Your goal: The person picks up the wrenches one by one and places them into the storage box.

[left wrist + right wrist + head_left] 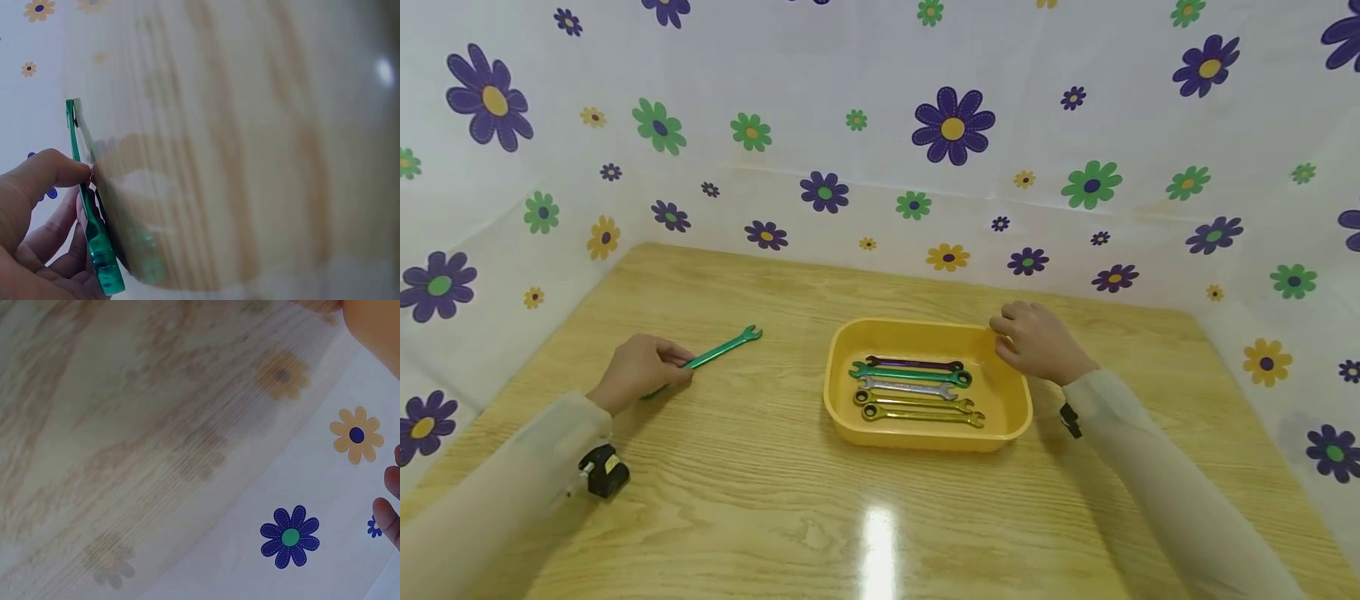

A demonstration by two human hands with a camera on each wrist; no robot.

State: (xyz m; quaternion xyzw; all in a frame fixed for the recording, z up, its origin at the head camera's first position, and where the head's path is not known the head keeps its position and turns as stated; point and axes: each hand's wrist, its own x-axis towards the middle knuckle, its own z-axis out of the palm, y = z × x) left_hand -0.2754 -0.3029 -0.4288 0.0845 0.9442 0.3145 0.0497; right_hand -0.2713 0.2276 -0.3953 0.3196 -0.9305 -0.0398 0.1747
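Observation:
My left hand pinches a green combination wrench near the middle of its shaft, at the left of the table. The wrench's open end points to the back right in the head view; its other end comes into sight in the left wrist view, below my thumb. Over at the right, my right hand grips the back right corner of a yellow plastic tray with bent fingers. Only a few fingertips show at the edge of the right wrist view, beside the tray wall.
Inside the tray lie a purple wrench, a green wrench, a silver wrench and two gold wrenches, roughly parallel. The glossy wooden table meets a flowered cloth at the back and sides.

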